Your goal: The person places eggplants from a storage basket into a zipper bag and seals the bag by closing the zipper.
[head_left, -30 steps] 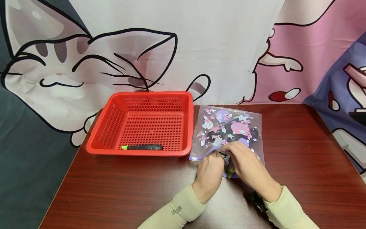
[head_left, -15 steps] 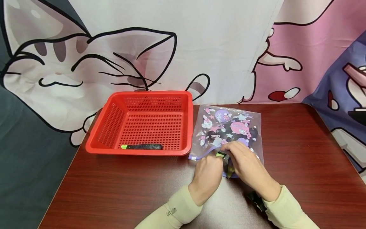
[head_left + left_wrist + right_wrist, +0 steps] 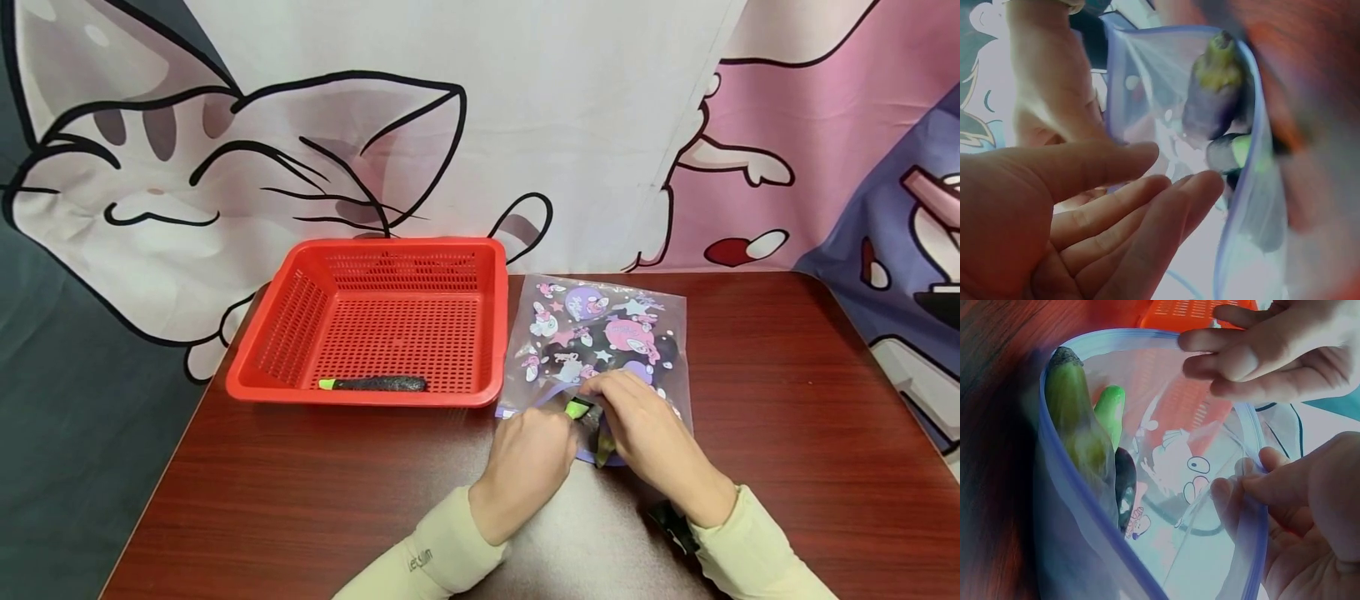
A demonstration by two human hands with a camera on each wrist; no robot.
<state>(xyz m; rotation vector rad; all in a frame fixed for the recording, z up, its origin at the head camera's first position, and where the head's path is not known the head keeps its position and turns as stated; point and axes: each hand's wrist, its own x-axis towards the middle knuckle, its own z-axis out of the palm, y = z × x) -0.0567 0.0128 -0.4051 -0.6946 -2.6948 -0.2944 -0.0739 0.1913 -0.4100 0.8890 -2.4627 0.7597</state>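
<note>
A clear printed zip bag [image 3: 570, 325] lies on the table, its purple-edged mouth spread toward me. My right hand [image 3: 637, 425] pinches the bag's rim between thumb and fingers, as the right wrist view shows. At the mouth hovers my left hand [image 3: 1116, 212], fingers loosely extended and thumb apart, holding nothing. Just inside the opening sits an eggplant [image 3: 1213, 100] with a greenish stem end [image 3: 1072, 406]. Beside it lies a dark, long piece with a bright green end [image 3: 1110, 412]. More dark shapes show through the printed film.
Left of the bag stands a red perforated plastic basket [image 3: 405, 325]. One slim black piece with a bright green tip [image 3: 375, 383] lies along its near side. A cartoon-printed cloth [image 3: 600, 125] hangs behind the dark red wooden table [image 3: 300, 483].
My left hand has drawn back to the left and slightly down from the bag's mouth, uncovering the bright green end inside. The right hand and bag have stayed put.
</note>
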